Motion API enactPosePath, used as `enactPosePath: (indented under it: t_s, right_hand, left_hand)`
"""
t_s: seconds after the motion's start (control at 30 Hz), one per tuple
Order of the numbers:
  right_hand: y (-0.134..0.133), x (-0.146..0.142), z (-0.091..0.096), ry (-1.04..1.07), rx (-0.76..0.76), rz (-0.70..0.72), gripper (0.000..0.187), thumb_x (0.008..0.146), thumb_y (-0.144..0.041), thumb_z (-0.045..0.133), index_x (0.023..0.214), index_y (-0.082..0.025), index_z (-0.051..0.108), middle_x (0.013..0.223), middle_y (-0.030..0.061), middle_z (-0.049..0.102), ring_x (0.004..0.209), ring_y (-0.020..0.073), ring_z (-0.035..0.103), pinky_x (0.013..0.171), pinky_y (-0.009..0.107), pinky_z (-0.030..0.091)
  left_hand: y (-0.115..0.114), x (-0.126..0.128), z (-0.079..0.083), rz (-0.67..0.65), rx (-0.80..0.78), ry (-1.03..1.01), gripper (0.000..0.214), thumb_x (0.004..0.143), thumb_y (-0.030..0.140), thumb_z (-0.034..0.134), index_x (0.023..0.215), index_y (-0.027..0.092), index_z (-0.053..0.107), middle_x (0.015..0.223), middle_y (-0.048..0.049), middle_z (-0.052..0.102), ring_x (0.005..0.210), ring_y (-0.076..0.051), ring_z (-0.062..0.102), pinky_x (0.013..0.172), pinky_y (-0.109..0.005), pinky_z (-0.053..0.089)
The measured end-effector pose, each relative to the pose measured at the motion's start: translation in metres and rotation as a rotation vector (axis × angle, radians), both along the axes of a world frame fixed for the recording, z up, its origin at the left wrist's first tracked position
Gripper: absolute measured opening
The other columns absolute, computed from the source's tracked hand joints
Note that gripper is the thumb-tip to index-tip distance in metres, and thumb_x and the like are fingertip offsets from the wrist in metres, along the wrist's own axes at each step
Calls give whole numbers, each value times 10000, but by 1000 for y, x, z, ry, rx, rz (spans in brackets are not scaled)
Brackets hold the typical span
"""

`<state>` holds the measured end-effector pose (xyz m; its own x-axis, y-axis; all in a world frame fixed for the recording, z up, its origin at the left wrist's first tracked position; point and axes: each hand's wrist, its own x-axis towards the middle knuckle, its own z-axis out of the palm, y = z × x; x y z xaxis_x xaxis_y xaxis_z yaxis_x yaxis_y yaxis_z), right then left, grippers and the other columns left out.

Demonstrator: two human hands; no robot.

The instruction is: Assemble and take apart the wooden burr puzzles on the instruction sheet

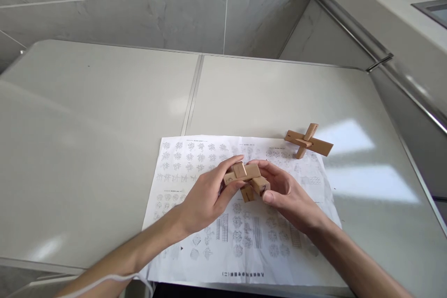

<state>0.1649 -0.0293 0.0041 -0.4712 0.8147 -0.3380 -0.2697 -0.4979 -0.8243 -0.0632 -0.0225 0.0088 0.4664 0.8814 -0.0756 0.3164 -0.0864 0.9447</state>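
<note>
In the head view, the tabletop stretches away to the left and beyond the printed sheet, whose near side reaches the table's front edge. A tiled wall bounds the far edge. Over the sheet's middle, the left hand pinches the wooden block assembly, while the right hand grips its right end; fingers partly hide how the pieces fit. A wooden cross sits by the sheet's far right corner; a white cord crosses the left forearm.
</note>
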Motion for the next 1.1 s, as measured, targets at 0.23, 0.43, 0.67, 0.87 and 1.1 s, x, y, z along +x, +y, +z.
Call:
enactPosePath:
  t_s: [0.23,0.43,0.67,0.87,1.1]
  right_hand:
    - [-1,-1,0,-8,29,2,550,850,-503,893,1297,-293,650,1302,106,726,1184,299,701,1002,459,567]
    - [-1,-1,2,6,15,31,556,886,-496,869,1345,-291,631,1296,109,742,1205,298,707,1047,475,558]
    - [-1,0,2,-4,27,32,541,887,-502,866,1332,-284,651,1333,112,728,1237,299,691,1038,461,579]
    - [-2,0,5,-48,43,76,529,873,-459,889,1309,-264,661,1279,110,740,1175,285,723,1028,463,593]
    - [-5,-3,4,-83,85,106,593,871,-447,903,1354,-278,603,1215,85,745,1137,280,740,1018,454,602]
  left_hand:
    - [-1,-1,-2,-47,27,-79,468,1128,472,494,1547,290,390,1074,-36,743,824,-153,698,743,-296,589]
    - [2,2,0,-156,82,-147,823,927,457,830,1587,386,343,1441,-91,640,1206,-269,709,986,-416,624]
    - [0,2,-6,-34,325,1,765,895,286,863,1530,331,440,1134,-21,642,932,-180,669,803,-339,629]
    - [0,4,-6,-39,357,19,696,919,392,843,1512,334,481,1156,-33,581,913,-165,653,760,-324,648]
    - [1,4,-7,-74,413,23,663,941,391,816,1515,311,495,1210,-66,599,938,-180,669,727,-327,641]
